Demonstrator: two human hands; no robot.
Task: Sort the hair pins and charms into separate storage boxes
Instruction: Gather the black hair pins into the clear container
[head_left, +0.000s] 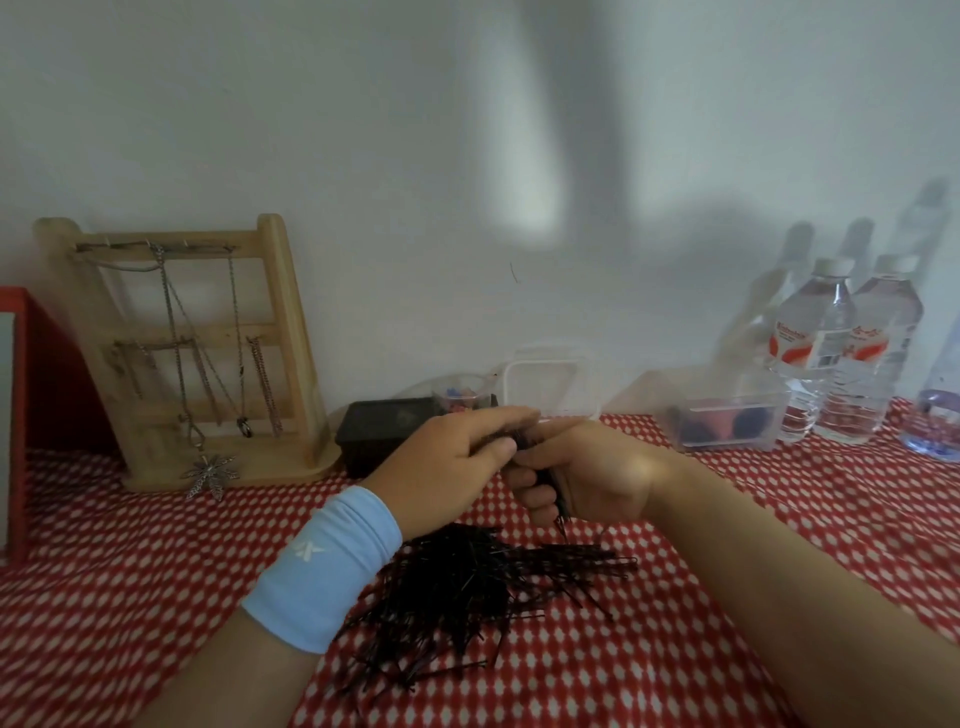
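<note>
Hair pins (467, 587) being gathered, I'd say: right hand (587, 473) grips a bundle (560, 506), left hand (452, 457) pinches its top; next, probably boxing them.

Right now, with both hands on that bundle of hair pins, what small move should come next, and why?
Probably lift the bundle toward the clear box behind: the right hand grips it, the left hand pinches its top, a loose pile lies below.

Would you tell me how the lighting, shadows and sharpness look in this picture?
Head view: dim, soft light; water bottles cast pale shadows on the wall; left hand and right hand, gripping hair pins, look slightly blurred; clear box behind them is hazy.
</note>
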